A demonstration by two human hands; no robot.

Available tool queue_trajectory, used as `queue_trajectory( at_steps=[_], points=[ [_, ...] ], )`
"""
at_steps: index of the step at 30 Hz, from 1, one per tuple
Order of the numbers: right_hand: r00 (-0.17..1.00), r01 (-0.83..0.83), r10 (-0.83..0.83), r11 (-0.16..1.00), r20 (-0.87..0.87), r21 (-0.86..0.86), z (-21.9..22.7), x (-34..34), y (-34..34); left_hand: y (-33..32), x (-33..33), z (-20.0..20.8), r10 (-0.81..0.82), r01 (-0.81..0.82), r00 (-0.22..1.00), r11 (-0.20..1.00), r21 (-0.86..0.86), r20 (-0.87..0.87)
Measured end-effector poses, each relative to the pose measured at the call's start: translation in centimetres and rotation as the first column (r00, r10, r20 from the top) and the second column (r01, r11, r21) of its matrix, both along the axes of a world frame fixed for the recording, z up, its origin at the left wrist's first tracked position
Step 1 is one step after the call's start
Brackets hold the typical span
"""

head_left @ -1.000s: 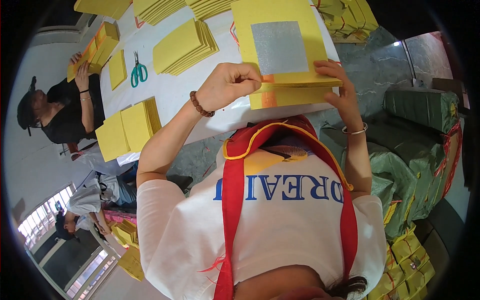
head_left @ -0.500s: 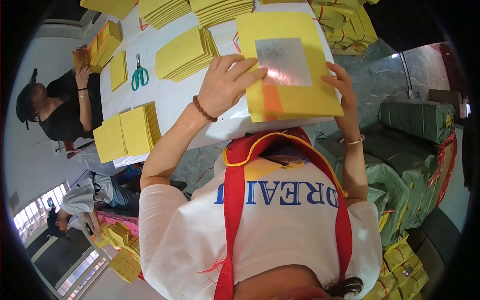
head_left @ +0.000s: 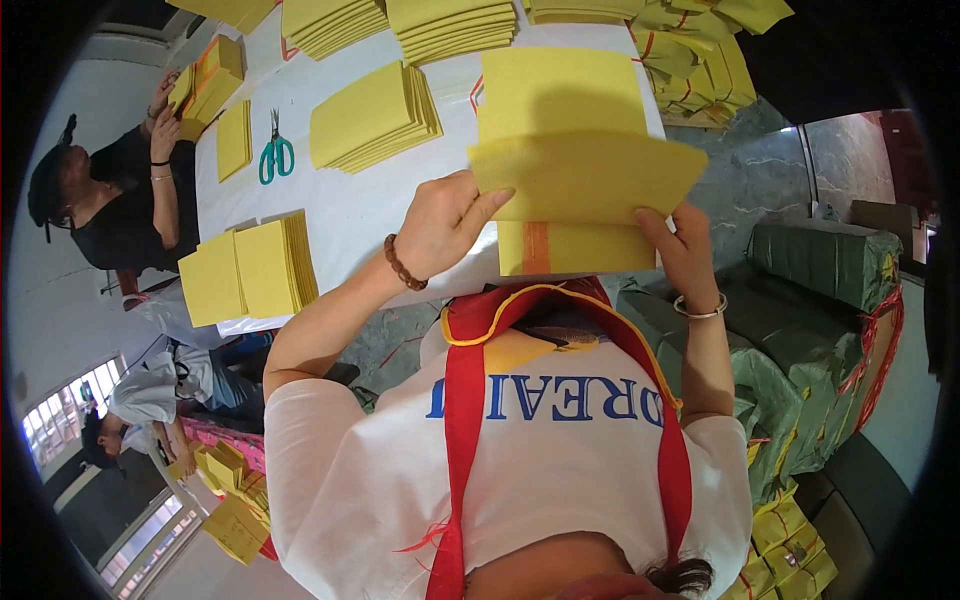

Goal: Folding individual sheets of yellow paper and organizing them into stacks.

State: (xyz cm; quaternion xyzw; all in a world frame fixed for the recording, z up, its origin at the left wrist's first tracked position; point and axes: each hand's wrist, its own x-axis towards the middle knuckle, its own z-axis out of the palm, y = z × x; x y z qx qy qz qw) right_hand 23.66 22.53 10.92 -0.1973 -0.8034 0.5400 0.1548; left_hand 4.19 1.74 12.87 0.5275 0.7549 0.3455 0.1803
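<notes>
A sheet of yellow paper [head_left: 590,178] is raised and bent, held by its two sides over the front right of the table. My left hand [head_left: 440,225] pinches its left corner between thumb and fingers. At the opposite corner, my right hand [head_left: 685,245] grips the paper with the thumb on the near side. Under it lies more yellow paper [head_left: 560,85], with an orange band [head_left: 536,248] near the front edge. Whether the raised sheet joins the paper below, I cannot tell. No silver square shows on the visible faces.
On the white table [head_left: 300,205] lie green-handled scissors [head_left: 277,150] and fanned yellow paper stacks [head_left: 370,115]. Tied yellow bundles [head_left: 700,75] stand beyond the right corner. Green wrapped bales [head_left: 800,330] fill the right side. A co-worker in black [head_left: 130,200] handles yellow paper at the left.
The yellow paper with the silver square lay face up under my hands; now a plain yellow sheet is raised and bent there. Both hands have moved nearer to me.
</notes>
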Motion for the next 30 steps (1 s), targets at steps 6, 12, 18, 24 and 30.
queue_trajectory(
  at_steps=[6,12,18,24,30],
  points=[
    [0.969,0.117,-0.157,0.972,-0.192,-0.203,0.2,-2.0,-0.9,1.2,-0.9,-1.3,0.202,-0.139,0.813,0.978,-0.155,0.546],
    [0.992,0.054,-0.042,0.993,-0.122,0.101,-0.3,-1.8,-0.5,1.2,-0.6,-2.3,0.143,-0.188,0.586,0.981,-0.037,0.798],
    [0.996,0.088,-0.087,0.992,0.010,-0.090,0.7,-2.2,-0.6,1.2,-0.7,-2.6,0.147,-0.191,0.547,0.980,-0.048,0.824],
    [0.985,0.166,-0.172,0.957,-0.006,-0.237,0.0,-3.3,-0.8,1.6,-0.7,-2.6,0.233,-0.269,0.530,0.958,-0.098,0.815],
    [0.982,0.189,-0.185,0.971,0.043,-0.149,0.4,-3.4,-1.0,1.2,-0.7,-2.4,0.244,-0.309,0.513,0.947,-0.088,0.823]
  ],
)
